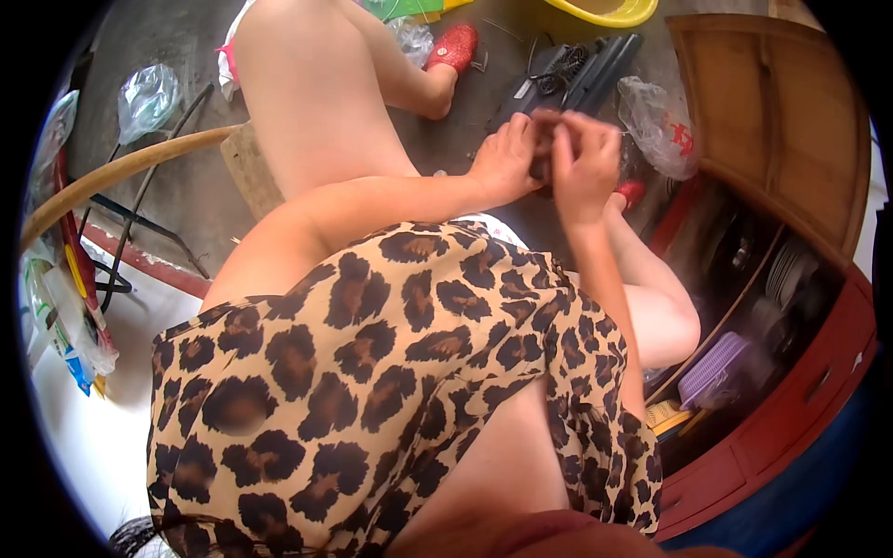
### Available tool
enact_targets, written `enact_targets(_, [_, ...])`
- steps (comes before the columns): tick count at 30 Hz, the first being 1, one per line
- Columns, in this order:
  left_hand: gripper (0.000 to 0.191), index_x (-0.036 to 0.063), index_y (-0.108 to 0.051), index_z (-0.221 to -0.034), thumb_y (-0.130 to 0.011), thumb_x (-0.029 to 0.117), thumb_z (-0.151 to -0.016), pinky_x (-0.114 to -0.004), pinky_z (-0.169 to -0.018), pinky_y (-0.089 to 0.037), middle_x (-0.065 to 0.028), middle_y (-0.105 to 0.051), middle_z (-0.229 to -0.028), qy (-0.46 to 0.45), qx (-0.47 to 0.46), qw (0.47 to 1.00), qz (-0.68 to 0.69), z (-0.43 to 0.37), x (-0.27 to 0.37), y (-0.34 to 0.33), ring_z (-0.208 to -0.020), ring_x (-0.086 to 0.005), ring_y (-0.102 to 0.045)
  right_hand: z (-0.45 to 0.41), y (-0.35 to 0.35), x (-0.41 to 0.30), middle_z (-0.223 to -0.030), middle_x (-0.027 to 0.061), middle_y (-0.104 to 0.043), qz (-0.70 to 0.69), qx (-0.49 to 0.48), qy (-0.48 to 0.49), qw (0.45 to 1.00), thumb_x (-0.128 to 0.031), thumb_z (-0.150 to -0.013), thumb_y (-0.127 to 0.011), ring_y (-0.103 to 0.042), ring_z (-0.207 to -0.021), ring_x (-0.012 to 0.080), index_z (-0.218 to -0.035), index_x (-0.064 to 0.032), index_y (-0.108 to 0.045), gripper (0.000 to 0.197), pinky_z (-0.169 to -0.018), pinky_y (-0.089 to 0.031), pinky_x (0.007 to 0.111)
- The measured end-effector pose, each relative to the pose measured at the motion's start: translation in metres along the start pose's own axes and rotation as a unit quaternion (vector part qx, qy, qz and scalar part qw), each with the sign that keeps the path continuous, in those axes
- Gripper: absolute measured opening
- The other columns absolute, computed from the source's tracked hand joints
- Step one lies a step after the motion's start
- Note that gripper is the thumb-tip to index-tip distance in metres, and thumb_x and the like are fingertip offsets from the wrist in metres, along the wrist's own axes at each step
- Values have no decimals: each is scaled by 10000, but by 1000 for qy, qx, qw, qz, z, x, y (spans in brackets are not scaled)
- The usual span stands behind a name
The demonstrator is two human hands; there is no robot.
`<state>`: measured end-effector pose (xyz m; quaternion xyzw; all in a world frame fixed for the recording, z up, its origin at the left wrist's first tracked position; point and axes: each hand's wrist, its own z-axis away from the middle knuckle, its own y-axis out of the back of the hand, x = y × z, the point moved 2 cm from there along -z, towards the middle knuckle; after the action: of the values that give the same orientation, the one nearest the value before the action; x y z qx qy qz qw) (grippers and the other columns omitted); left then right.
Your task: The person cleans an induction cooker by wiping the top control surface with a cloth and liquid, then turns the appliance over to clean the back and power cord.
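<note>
My left hand and my right hand are raised close together in front of my lap. Between them is a small dark reddish-brown object, blurred and mostly covered by my fingers, so its kind cannot be told. Both hands grip it, the left from its left side, the right with bent fingers and the thumb against it. Below and beyond the hands, a dark grey electronic device lies on the floor with a coiled black cable and long black bars beside it.
A clear plastic bag with red print lies near the open wooden cabinet door. Inside the red cabinet is a purple plastic basket. Other floor items are a yellow basin, another plastic bag and a metal-legged frame.
</note>
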<state>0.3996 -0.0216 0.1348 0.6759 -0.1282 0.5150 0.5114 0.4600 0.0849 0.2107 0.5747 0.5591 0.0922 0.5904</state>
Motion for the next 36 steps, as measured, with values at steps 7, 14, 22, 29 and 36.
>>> enact_targets(7, [978, 61, -299, -1444, -839, 200, -641, -465, -855, -508, -182, -461, -1125, -24, -32, 998, -58, -11, 25, 2, -1039, -385, -561, -152, -4, 107, -1058, 151, -621, 203, 51, -139, 968, -432, -812, -714, -646, -982, 343, -1142, -165, -649, 429, -831, -516, 449])
enact_targets(14, [968, 65, -302, -1446, -835, 202, -650, -461, -850, -506, -180, -460, -1146, -37, -60, 996, -61, -11, 22, 4, -1035, -370, -569, -160, 6, 184, -1036, 104, -738, 34, -153, -307, 939, -434, -662, -804, -700, -924, 215, -1106, -124, -733, 546, -854, -517, 314])
enact_targets(22, [762, 101, -454, -1382, -758, 107, -683, -433, -860, -488, -118, -563, -1087, -176, -206, 955, -121, -22, 21, 4, -1060, -320, -573, -4, 77, 214, -1020, 68, -718, -226, 46, -450, 863, -104, -766, -778, -665, -920, 148, -1083, 36, -712, 353, -834, -507, 273])
enact_targets(29, [709, 213, -515, -1382, -692, 23, -723, -418, -879, -502, -66, -649, -1118, -176, -187, 956, -142, -50, 1, 28, -1040, -303, -590, 67, 99, 164, -1106, 68, -710, -216, 16, -482, 849, -212, -883, -701, -647, -1015, 145, -1177, 35, -677, 385, -938, -456, 245])
enact_targets(36, [518, 179, -674, -1188, -713, 50, -688, -465, -831, -477, -45, -698, -1066, -58, -58, 988, -129, -77, -7, 53, -1021, -305, -600, 69, 101, 128, -1181, 53, -670, -210, -117, -482, 842, -180, -947, -648, -642, -1009, 107, -1388, -3, -521, 492, -873, -516, 238])
